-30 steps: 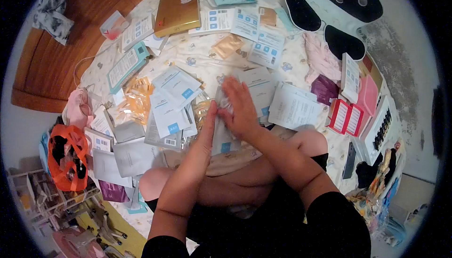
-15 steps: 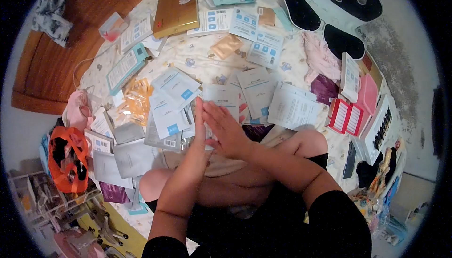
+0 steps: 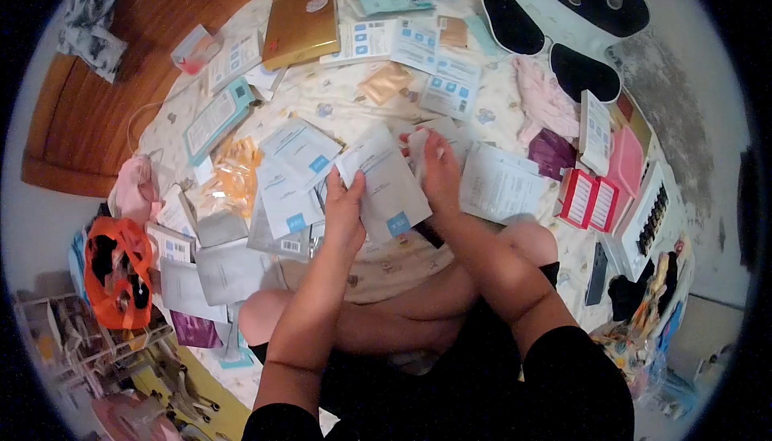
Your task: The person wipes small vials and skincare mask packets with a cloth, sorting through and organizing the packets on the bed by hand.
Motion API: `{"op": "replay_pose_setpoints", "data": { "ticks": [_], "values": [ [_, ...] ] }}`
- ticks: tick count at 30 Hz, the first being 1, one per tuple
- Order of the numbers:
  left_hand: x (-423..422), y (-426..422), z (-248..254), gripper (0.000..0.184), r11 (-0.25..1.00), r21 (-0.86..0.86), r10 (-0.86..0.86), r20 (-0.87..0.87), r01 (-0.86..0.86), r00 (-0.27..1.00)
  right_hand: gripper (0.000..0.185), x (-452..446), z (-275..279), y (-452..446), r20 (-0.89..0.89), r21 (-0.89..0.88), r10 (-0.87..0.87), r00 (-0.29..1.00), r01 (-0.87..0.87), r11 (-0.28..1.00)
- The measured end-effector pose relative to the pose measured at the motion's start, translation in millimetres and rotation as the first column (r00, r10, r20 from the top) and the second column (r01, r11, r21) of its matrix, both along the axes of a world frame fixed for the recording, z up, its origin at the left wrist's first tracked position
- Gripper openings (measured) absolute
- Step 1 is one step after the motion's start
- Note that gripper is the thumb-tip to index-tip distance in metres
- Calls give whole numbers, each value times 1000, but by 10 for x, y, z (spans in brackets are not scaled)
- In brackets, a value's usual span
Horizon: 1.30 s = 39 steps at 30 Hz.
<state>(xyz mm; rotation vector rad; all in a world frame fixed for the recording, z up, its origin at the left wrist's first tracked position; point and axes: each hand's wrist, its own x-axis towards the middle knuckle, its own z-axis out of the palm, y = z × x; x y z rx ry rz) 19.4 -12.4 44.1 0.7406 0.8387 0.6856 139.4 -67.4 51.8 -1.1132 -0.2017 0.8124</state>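
Note:
My left hand (image 3: 346,212) grips a white sachet (image 3: 388,184) with a blue square in its lower corner, thumb on its front and the sachet tilted. My right hand (image 3: 441,180) is just right of it with fingers curled closed. At its fingertips is a pale, partly reddish bit (image 3: 413,137) that I cannot make out. Left of my left hand, similar white sachets (image 3: 289,153) lie overlapping. To the right of my right hand lies a printed white packet stack (image 3: 500,182).
Farther off lie a gold box (image 3: 301,27), a gold sachet (image 3: 386,83) and white boxes (image 3: 366,41). On the left are yellow packets (image 3: 233,176) and an orange bag (image 3: 118,272). On the right are a red-and-white box (image 3: 589,200) and a pink box (image 3: 624,159).
My hands were pressed together before; now they are apart. My left hand has taken hold of a white sachet, and my right hand has moved right and forward.

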Motion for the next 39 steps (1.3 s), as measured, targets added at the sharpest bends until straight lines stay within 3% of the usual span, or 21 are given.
{"op": "replay_pose_setpoints", "data": {
  "ticks": [1,3,4,5,7,11,16,19,20,21,23,24,25,26,28,30,31,33,34,36,39],
  "values": [
    [-1,-21,15,35,1000,-1,3,-3,-3,1000,27,-190,-10,-67,270,-22,39,962,-34,999],
    [19,-94,64,39,999,44,-7,-156,14,988,28,-439,-84,-197,690,13,111,715,-165,986],
    [-87,-43,-104,41,938,-343,-37,58,54,998,30,-493,-45,-254,875,-6,110,472,-217,976],
    [-133,2,-283,41,887,-440,-84,146,141,986,30,-536,-63,-287,874,-9,111,473,-213,977],
    [-45,-22,-190,42,862,-411,-167,319,295,933,33,-585,-115,-314,991,-9,33,129,-183,983],
    [-7,-114,-91,42,816,-377,-222,494,437,841,40,-485,-72,-298,995,-85,90,30,-158,984],
    [-37,-115,-51,44,787,-365,-294,484,496,824,42,-252,54,-172,996,-91,91,1,-16,996],
    [-34,-244,-143,44,804,-312,-461,212,506,862,40,23,39,-92,991,-122,120,58,37,992],
    [-52,-287,-242,45,813,-182,-569,-49,553,821,38,122,-17,-74,923,-305,284,259,46,951],
    [-29,-306,-115,45,812,-180,-571,-47,555,819,37,215,-57,-75,789,-476,419,449,18,879],
    [15,-327,246,51,771,-8,-614,-274,636,741,35,403,-88,-112,822,-497,422,383,119,860],
    [16,-271,205,51,772,-6,-612,-275,635,742,34,457,-92,-124,846,-506,431,313,216,835],
    [6,-163,139,46,866,84,-457,-266,492,849,34,481,-47,-132,847,-505,432,311,213,837],
    [-24,-58,82,42,928,169,-288,-241,332,927,36,501,18,-150,756,-649,575,313,247,720],
    [-148,170,188,44,989,41,-133,-154,141,979,50,481,46,-179,570,-820,753,328,282,498],
    [-212,297,305,47,962,268,104,-186,-51,977,54,367,-74,-201,547,-832,785,290,294,471],
    [-291,387,203,47,962,268,104,-186,-51,977,58,325,-100,-195,521,-842,816,251,305,444],
    [-393,519,44,51,677,735,435,-442,39,784,61,300,-75,-161,460,-876,854,243,280,392],
    [-378,511,56,51,676,736,439,-441,36,783,65,288,-60,-133,397,-906,889,230,255,339],
    [-308,440,125,51,554,827,707,-403,-101,581,67,334,-162,-74,353,-923,902,249,253,291],
    [-298,397,185,50,467,884,639,-309,-35,704,69,350,-242,-90,322,-935,906,276,245,258]
  ]
}}
